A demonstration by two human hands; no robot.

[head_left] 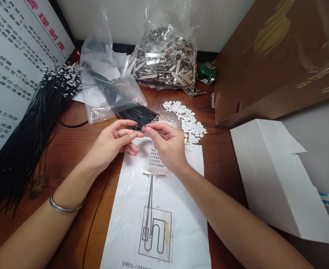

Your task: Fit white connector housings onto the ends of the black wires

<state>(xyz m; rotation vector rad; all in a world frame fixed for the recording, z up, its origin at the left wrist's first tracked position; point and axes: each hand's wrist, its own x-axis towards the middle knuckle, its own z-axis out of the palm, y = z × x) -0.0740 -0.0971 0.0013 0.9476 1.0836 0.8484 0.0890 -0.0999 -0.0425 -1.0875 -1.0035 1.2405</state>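
Above the printed sheet, my two hands meet fingertip to fingertip. My left hand is closed in a pinch on a thin black wire, its lower fingers loosely bent. Thumb and forefinger of my right hand are pressed together close to the wire's end; whatever they hold is too small to make out. Just beyond the fingers lies a bundle of black wires with small metal tips, partly inside a clear plastic bag. Small white connector housings are spread in a loose pile beyond my right hand.
Black wires with white ends hang in a thick bunch at left, beside a printed board. Metal strips fill a clear bag at the back. A green tape measure, brown carton and folded white card stand right.
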